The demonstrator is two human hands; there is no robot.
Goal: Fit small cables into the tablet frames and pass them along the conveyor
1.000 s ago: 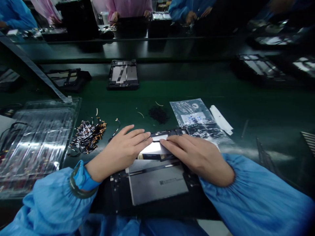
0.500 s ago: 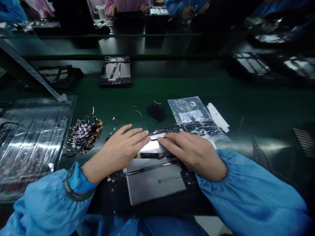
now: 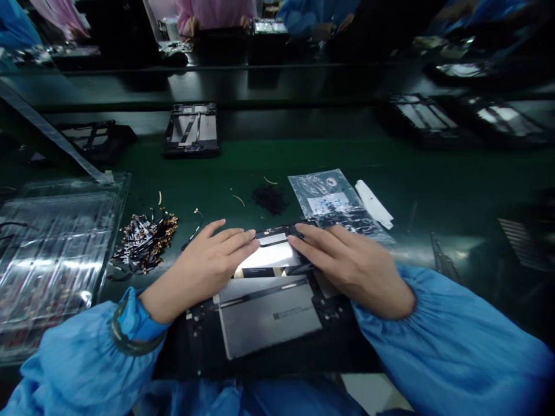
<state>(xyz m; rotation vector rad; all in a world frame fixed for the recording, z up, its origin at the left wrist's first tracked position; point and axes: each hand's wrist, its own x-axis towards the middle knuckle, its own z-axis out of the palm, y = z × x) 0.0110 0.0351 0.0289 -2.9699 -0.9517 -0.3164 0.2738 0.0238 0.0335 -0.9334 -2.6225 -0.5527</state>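
Opened tablet chassis [image 3: 269,315] lies flat on the green mat right in front of me, grey battery panel up. Both hands sit on its far end: left hand [image 3: 208,268] flat, fingers out, tips on the shiny plate [image 3: 269,254] at its left edge; right hand [image 3: 351,268] flat too, fingertips pressing the plate's right edge. Neither grips anything, just pressing.

My read: I'm seating that plate. To do it well, keep even pressure w/ both hands, work along the edges, don't let the chassis skid.

Around: pile of small flex cables [image 3: 145,242] to the left, clear plastic tray [image 3: 56,248] beyond that, bag of parts [image 3: 336,205] just behind the right hand. Another chassis [image 3: 191,130] sits farther back.
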